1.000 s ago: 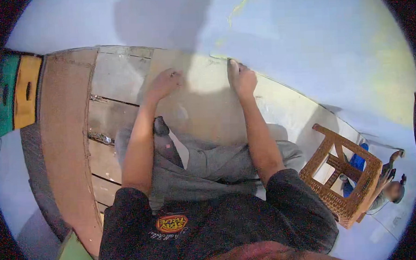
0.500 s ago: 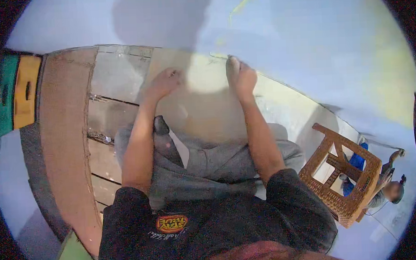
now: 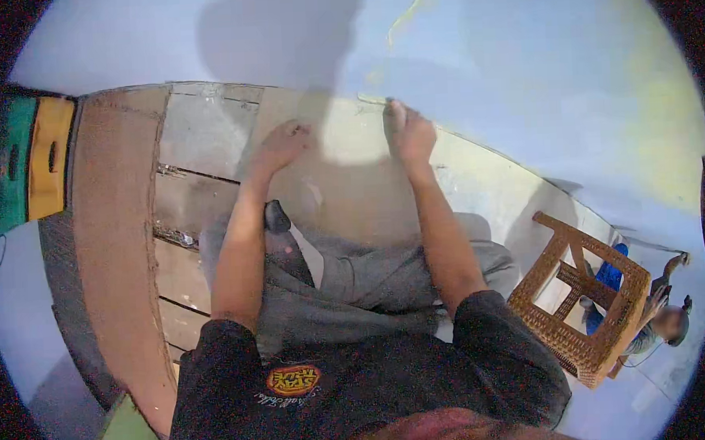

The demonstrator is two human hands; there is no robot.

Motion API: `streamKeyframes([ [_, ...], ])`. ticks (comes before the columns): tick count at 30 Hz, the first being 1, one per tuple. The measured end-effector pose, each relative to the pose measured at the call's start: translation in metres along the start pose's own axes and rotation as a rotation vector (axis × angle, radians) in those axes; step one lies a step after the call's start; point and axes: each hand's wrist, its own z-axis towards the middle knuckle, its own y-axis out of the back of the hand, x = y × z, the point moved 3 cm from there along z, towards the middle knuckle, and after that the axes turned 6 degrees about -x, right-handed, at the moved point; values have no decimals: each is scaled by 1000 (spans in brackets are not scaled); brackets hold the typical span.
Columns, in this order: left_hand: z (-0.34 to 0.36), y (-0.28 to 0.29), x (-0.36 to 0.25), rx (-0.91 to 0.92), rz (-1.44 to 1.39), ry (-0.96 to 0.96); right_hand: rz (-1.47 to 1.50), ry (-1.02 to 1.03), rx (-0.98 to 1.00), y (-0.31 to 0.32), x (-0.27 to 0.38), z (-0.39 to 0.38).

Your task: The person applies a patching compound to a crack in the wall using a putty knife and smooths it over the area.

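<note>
My right hand [image 3: 416, 137] is closed in front of a pale blue wall [image 3: 502, 48], close to the wall's lower edge. Its thumb points up beside a short yellow streak [image 3: 372, 99] on the paint. Whatever lies in this grip is too small and blurred to name. Further left, over the floor boards, my left hand [image 3: 282, 149] is held with curled fingers, away from the wall. Its palm is hidden, so I cannot make out what it holds, if anything. Higher on the wall runs a jagged yellow line [image 3: 413, 13].
A brown woven stool [image 3: 580, 300] stands at the right, with another person [image 3: 662, 328] beyond it. Brown cardboard [image 3: 117, 230] covers floor on the left. Yellow [image 3: 49, 158] and green [image 3: 12, 162] crates stand at the far left. My crossed legs [image 3: 371, 278] are below my hands.
The whole view has shifted slightly, with the scene lower in the picture. My left hand has turned a little, its curled fingers at a new angle. My right hand stays by the yellow streak.
</note>
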Motion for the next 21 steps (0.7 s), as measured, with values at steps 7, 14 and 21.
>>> streamKeyframes([
  [7, 3, 0, -6, 95, -40, 0, 0, 129, -123, -6, -5, 1],
  [14, -7, 11, -21, -14, 19, -48, -68, 91, -35, -4, 0, 3],
  [21, -1, 8, -14, 91, -48, 208, -102, 7, 117, -16, -7, 4],
])
